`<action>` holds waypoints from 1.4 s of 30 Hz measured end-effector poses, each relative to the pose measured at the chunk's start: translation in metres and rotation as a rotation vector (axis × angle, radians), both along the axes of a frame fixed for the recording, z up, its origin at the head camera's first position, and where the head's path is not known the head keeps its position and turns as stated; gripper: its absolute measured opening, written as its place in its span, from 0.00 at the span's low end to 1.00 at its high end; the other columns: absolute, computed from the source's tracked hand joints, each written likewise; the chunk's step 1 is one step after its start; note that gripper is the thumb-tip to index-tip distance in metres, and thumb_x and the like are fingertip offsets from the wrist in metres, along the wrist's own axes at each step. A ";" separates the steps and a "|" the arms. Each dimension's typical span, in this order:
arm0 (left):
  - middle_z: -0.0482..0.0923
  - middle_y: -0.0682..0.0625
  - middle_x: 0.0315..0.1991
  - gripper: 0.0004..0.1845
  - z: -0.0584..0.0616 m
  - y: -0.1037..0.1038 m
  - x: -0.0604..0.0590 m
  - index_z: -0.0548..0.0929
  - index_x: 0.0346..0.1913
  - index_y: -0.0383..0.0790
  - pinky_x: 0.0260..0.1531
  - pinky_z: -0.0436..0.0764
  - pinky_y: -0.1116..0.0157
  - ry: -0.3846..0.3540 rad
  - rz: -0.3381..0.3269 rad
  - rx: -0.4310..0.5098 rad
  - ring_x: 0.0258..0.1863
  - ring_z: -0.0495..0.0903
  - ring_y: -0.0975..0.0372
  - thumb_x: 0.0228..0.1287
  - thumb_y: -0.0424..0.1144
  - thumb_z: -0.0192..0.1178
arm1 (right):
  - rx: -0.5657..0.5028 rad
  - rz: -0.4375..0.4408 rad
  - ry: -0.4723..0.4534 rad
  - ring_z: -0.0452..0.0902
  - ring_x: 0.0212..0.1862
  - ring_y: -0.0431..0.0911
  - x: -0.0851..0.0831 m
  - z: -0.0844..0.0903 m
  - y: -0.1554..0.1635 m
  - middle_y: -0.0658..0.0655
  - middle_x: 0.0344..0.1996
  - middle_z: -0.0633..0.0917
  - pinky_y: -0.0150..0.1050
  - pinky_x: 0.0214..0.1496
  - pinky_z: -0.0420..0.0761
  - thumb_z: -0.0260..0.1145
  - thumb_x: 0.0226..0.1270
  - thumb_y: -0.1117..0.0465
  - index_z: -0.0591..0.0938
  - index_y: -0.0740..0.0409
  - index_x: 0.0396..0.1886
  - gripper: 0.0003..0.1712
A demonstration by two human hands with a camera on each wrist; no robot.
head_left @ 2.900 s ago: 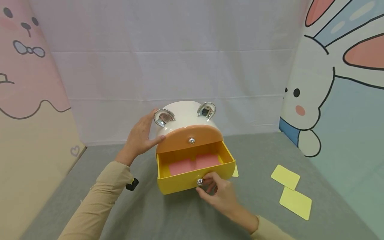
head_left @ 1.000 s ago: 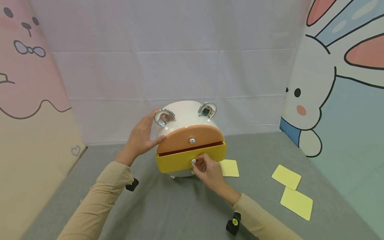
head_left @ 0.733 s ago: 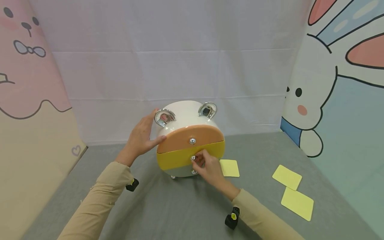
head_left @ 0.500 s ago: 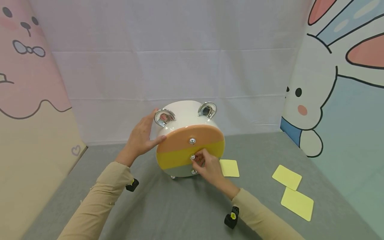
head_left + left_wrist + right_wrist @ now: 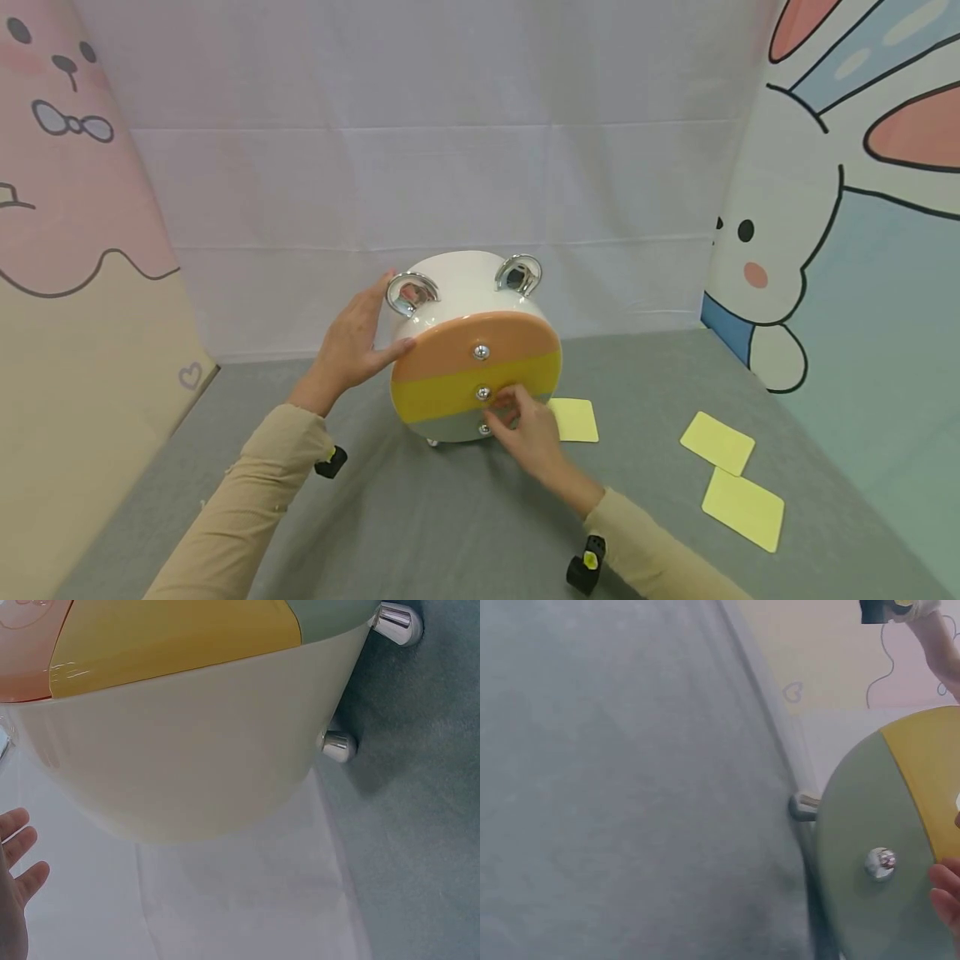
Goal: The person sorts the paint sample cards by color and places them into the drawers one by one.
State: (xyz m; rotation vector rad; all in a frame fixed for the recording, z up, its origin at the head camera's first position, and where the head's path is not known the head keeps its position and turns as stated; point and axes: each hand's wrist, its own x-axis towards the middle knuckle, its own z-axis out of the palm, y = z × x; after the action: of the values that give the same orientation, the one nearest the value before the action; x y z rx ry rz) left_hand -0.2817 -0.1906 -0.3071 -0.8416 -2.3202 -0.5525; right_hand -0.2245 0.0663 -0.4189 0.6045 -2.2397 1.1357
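A round white drawer box (image 5: 467, 287), shaped like an alarm clock with two chrome ears, stands in the middle of the head view. Its front has an orange drawer (image 5: 442, 350), a yellow drawer (image 5: 435, 394) and a green-grey drawer (image 5: 446, 427), all flush, each with a chrome knob. My left hand (image 5: 348, 346) rests against the box's left side, thumb on the orange front's edge. My right hand (image 5: 531, 433) is just right of the yellow drawer's knob (image 5: 483, 392), thumb and fingers apart and around nothing. In the right wrist view, the green-grey drawer's knob (image 5: 880, 864) shows beside the fingertips.
One yellow card (image 5: 574, 420) lies on the grey cloth right beside the box. Two more, a yellow card (image 5: 717, 442) and another yellow card (image 5: 744, 508), lie farther right. A white curtain (image 5: 442, 167) hangs behind, with printed panels at both sides.
The yellow drawer, pulled out earlier with pink cards inside, has slid in flush. My right hand has let go of its knob and moved slightly down and right. My left hand has stayed put.
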 end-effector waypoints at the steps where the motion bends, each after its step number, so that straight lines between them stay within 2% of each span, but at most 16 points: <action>1: 0.59 0.43 0.66 0.49 0.000 0.000 0.000 0.47 0.71 0.41 0.56 0.65 0.49 0.001 -0.001 -0.001 0.60 0.63 0.49 0.55 0.70 0.44 | -0.003 -0.012 -0.032 0.76 0.21 0.38 0.002 -0.002 0.001 0.52 0.28 0.84 0.28 0.22 0.74 0.69 0.52 0.61 0.76 0.59 0.35 0.13; 7: 0.59 0.42 0.65 0.49 0.000 -0.001 0.000 0.47 0.71 0.41 0.56 0.65 0.49 -0.004 0.000 0.001 0.60 0.63 0.49 0.55 0.71 0.43 | -0.005 -0.082 -0.175 0.75 0.21 0.38 0.010 -0.016 0.001 0.52 0.28 0.82 0.29 0.23 0.74 0.69 0.53 0.56 0.76 0.58 0.33 0.14; 13: 0.60 0.42 0.65 0.49 -0.001 -0.001 -0.001 0.47 0.71 0.41 0.56 0.65 0.49 0.004 -0.008 0.002 0.60 0.63 0.48 0.55 0.71 0.43 | -0.030 -0.126 -0.287 0.76 0.21 0.37 0.008 -0.030 -0.007 0.51 0.25 0.83 0.29 0.23 0.74 0.67 0.54 0.54 0.75 0.57 0.32 0.13; 21: 0.60 0.41 0.65 0.49 -0.002 -0.002 -0.002 0.48 0.71 0.41 0.54 0.66 0.48 0.006 -0.005 0.003 0.58 0.64 0.48 0.54 0.71 0.43 | -0.115 -0.139 -0.281 0.79 0.21 0.38 0.007 -0.036 -0.019 0.51 0.22 0.84 0.29 0.24 0.76 0.66 0.52 0.61 0.78 0.59 0.28 0.07; 33: 0.61 0.40 0.64 0.50 -0.002 0.001 -0.002 0.48 0.71 0.40 0.54 0.66 0.48 0.011 -0.008 0.001 0.59 0.64 0.48 0.54 0.72 0.42 | -0.243 -0.180 -0.317 0.77 0.20 0.37 0.009 -0.038 -0.022 0.51 0.20 0.84 0.28 0.22 0.73 0.68 0.46 0.63 0.79 0.59 0.23 0.05; 42: 0.62 0.40 0.64 0.48 -0.002 0.000 0.000 0.47 0.71 0.44 0.54 0.66 0.48 -0.024 0.017 0.004 0.58 0.64 0.48 0.55 0.65 0.52 | -0.320 -0.128 -0.359 0.73 0.20 0.35 0.023 -0.040 -0.020 0.53 0.20 0.83 0.27 0.18 0.69 0.68 0.46 0.67 0.78 0.61 0.23 0.05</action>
State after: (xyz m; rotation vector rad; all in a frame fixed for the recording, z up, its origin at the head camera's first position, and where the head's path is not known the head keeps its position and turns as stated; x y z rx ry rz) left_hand -0.2820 -0.1906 -0.3088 -0.8167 -2.3452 -0.5623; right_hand -0.2014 0.0465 -0.4584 0.1318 -2.2710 1.5928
